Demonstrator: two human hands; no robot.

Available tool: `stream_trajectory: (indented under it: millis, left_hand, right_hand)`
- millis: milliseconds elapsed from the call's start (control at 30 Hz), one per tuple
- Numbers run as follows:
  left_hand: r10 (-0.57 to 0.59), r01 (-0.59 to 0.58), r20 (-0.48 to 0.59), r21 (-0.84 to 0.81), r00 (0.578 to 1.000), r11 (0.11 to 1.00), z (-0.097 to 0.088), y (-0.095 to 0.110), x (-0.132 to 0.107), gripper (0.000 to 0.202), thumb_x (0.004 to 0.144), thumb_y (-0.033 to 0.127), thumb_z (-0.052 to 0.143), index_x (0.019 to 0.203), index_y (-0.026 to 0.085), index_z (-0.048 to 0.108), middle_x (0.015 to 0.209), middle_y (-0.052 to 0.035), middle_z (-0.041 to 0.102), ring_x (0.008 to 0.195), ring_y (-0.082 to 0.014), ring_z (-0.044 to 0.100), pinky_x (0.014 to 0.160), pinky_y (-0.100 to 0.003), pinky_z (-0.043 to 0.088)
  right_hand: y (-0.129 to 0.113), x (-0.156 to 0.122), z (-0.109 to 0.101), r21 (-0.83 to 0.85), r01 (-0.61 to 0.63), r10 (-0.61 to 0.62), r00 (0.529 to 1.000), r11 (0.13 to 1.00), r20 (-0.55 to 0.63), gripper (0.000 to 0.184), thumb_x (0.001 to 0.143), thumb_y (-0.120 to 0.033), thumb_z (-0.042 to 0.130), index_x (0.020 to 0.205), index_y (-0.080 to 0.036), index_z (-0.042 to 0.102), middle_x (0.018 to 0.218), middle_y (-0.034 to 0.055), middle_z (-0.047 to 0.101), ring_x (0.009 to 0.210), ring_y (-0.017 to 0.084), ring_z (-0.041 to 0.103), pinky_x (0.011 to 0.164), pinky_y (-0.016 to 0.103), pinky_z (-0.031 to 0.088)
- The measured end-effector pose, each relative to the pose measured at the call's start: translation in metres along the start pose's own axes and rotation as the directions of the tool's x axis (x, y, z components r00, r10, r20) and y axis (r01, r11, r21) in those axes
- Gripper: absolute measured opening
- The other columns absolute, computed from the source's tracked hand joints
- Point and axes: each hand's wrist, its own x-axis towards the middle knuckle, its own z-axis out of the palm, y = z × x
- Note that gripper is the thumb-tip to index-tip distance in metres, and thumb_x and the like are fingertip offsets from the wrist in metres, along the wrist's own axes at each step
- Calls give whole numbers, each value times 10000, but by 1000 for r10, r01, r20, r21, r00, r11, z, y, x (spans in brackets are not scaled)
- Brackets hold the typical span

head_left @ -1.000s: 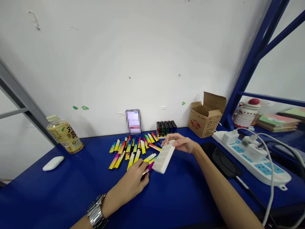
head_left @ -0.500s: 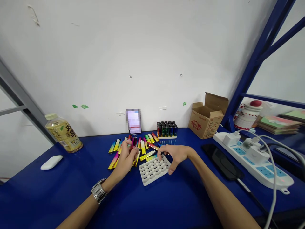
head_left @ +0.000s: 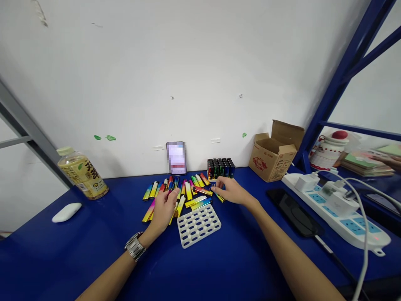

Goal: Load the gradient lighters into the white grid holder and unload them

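Note:
My left hand (head_left: 164, 210) is closed, with a dark red lighter (head_left: 170, 192) partly showing at its fingertips, over the left part of a loose pile of shiny coloured lighters (head_left: 188, 191). To the right of the pile, my right hand (head_left: 232, 190) pinches a yellow and dark lighter (head_left: 219, 195) close to the table. A white tray with rows of oval holes (head_left: 199, 226) lies in front of the pile, between my hands and touched by neither. Behind my right hand stands a block of dark-topped lighters (head_left: 221, 168) in upright rows.
A phone (head_left: 177, 158) leans on the wall behind the pile. An open cardboard box (head_left: 275, 152), a black phone (head_left: 294, 212) and a power strip (head_left: 338, 215) with cables are at right. A drink bottle (head_left: 83, 173) and a white case (head_left: 67, 212) sit at left.
My right hand has left the tray and moved back to the lighter at the pile's right. The tray now lies a little further left. My left hand has shifted slightly.

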Motion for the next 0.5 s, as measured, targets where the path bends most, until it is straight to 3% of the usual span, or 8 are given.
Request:
stream_trajectory:
  millis: [167, 333, 500]
  left_hand:
    - [58, -57, 2, 145, 998, 988, -3, 0, -3, 325, 708, 362, 459, 448, 224, 322, 401, 49, 315, 406, -98, 287, 408, -235, 208]
    - [84, -82, -5, 167, 996, 983, -4, 0, -5, 325, 733, 421, 480, 497, 226, 370, 436, 56, 333, 425, -106, 283, 428, -252, 225]
    - [148, -133, -39, 258, 988, 957, -5, -2, -6, 332, 751, 358, 470, 474, 218, 353, 441, 44, 363, 460, -117, 340, 457, -259, 234]
  right_hand:
    - [12, 1, 11, -191, -175, 171, 985, 966, -34, 171, 748, -327, 629, 696, -205, 520, 670, 23, 602, 598, 158, 534, 513, 244, 304]
    - [5, -1, 19, -344, -195, 180, 981, 919, -75, 165, 724, -336, 638, 751, -201, 548, 776, 70, 624, 690, 211, 578, 527, 253, 302]
    - [4, 1, 19, -418, -247, 235, 969, 874, -81, 149, 718, -311, 616, 761, -187, 545, 838, 126, 623, 760, 274, 604, 557, 285, 338]
